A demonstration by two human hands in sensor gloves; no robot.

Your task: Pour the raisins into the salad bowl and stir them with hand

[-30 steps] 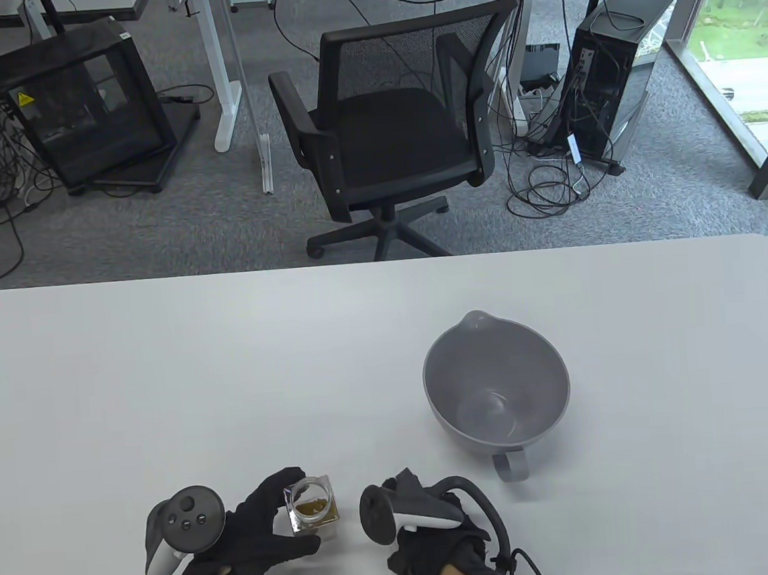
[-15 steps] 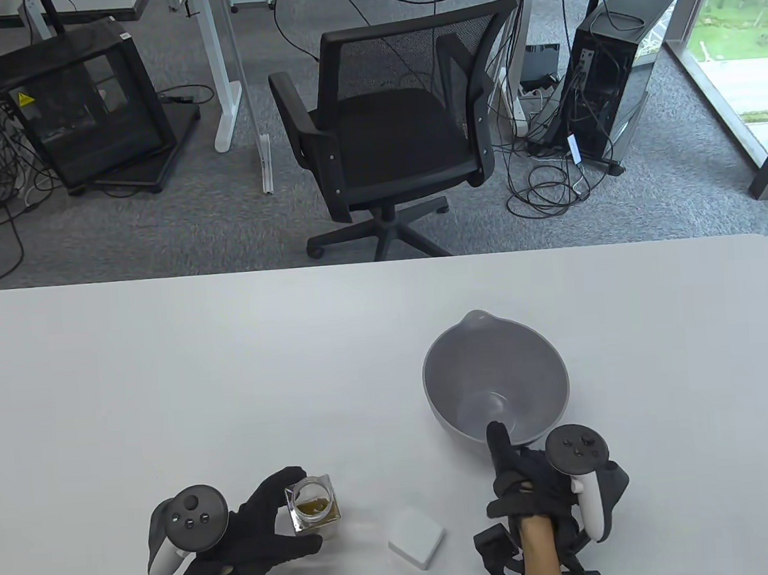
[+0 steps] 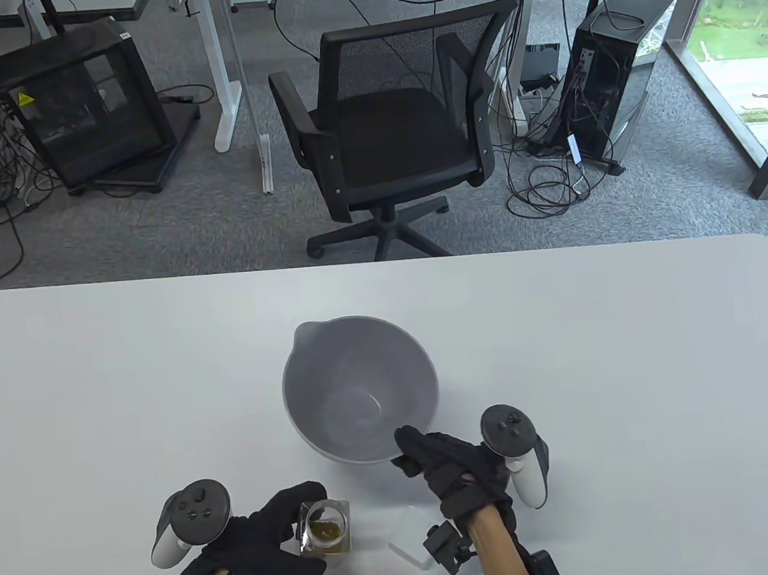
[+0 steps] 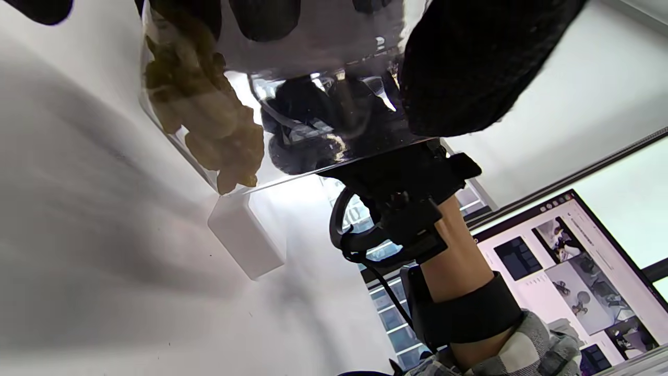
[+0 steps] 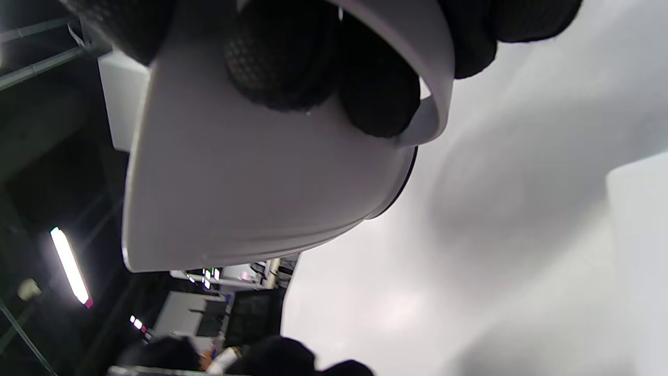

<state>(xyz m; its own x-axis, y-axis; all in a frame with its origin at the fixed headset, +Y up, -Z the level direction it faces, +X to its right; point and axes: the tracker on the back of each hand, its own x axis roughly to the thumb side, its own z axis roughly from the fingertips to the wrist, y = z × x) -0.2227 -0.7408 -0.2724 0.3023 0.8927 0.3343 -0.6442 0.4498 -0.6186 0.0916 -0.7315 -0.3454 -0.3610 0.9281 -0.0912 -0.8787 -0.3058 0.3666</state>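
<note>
A small clear jar with raisins in it is lifted just off the table near the front edge, gripped by my left hand round its sides. Its mouth is open and faces up. The grey salad bowl stands at the table's middle, spout at the far left, nothing inside. My right hand grips the bowl's handle at the near right rim, fingers curled through it.
A white square lid lies on the table between the two hands, just right of the jar. A black office chair stands beyond the table's far edge.
My right hand took the bowl's handle and dragged the bowl left, toward the jar. The left hand shifted slightly right and nearer with the jar. The white lid lies where the right hand left it.
</note>
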